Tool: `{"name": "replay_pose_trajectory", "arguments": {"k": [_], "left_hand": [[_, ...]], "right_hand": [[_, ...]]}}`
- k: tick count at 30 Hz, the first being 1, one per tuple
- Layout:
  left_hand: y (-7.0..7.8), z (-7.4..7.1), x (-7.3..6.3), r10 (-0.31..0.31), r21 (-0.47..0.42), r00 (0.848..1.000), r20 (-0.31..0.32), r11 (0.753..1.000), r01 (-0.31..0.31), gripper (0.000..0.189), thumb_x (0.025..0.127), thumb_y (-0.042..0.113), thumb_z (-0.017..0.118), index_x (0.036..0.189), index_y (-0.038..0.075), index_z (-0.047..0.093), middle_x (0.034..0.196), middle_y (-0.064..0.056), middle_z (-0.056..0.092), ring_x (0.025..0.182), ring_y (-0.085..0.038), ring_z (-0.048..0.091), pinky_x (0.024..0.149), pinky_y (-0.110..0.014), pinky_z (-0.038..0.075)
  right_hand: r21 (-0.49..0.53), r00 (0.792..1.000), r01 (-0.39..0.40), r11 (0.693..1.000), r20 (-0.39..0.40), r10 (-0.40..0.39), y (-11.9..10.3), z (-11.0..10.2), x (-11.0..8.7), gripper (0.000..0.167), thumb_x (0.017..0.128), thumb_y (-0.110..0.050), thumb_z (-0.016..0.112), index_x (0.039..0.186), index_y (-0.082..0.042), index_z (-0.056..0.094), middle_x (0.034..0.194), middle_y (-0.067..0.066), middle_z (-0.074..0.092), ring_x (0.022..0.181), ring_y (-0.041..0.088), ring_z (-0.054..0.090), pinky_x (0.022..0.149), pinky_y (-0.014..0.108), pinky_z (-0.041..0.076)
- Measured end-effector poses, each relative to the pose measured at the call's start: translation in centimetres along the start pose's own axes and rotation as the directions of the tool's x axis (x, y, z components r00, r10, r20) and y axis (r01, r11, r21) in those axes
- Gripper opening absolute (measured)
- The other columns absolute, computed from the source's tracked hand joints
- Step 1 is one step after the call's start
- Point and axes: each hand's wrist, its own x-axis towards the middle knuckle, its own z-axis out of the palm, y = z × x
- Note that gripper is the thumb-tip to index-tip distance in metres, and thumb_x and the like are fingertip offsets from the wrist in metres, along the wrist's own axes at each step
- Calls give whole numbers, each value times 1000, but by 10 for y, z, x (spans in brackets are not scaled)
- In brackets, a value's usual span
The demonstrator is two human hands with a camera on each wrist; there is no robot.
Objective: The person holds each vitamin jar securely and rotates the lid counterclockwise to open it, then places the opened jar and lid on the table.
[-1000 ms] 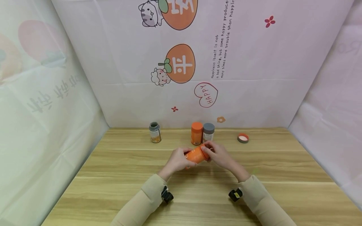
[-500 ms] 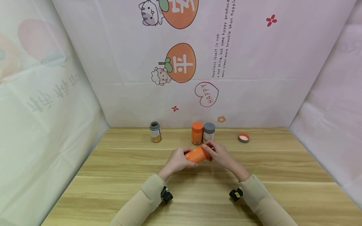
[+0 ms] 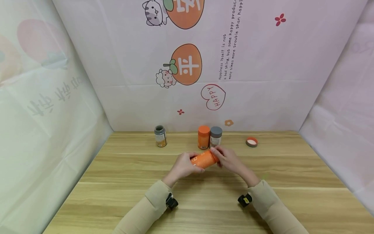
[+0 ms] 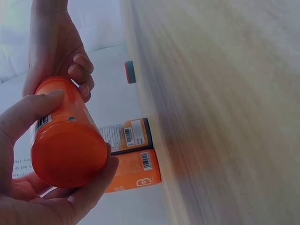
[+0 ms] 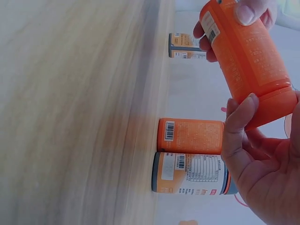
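Note:
An orange bottle is held tilted above the table between both hands, its capped end toward the right. My left hand grips it round the lower body; the left wrist view shows its round base with thumb and fingers on either side. My right hand has its fingers curled round the orange cap, thumb on one side. Just behind the hands stand a second orange bottle and a grey-capped bottle, side by side and upright.
An uncapped grey-necked bottle stands at the back left. To the back right a loose cap lies with its inside facing up. The wooden table meets a printed white cloth wall at its back edge.
My right hand's fingers have shifted and turned slightly about the cap. The held bottle has rolled a little, bringing more of its printed white mark into view. The left hand stays in place.

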Motion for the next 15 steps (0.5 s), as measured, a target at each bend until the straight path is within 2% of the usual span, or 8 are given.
{"name": "replay_pose_trajectory", "arguments": {"k": [5,9,15], "left_hand": [[2,1,0,9,23,1000,-8,1000,-9,57,62,25,86,113,7,68,100,-3,69,81,-13,57,72,-29,47],[2,2,1,5,37,1000,-14,999,-5,57,62,26,87,113,8,69,100,-2,70,81,-12,57,72,-29,47],[2,3,2,-8,17,1000,-20,1000,8,55,60,22,88,110,11,70,96,0,70,79,-13,57,72,-30,46]], "right_hand": [[-9,1000,-21,1000,9,21,0,1,0,39,99,-44,40,103,-9,58,66,5,55,53,15,52,53,38,50],[-27,1000,-10,1000,-7,10,-1,1,0,38,99,-43,43,103,-8,59,66,4,56,55,15,53,52,30,48],[-77,999,15,997,-29,-17,-6,2,-1,38,97,-43,47,102,-8,60,65,1,56,54,14,53,52,28,47]]}}
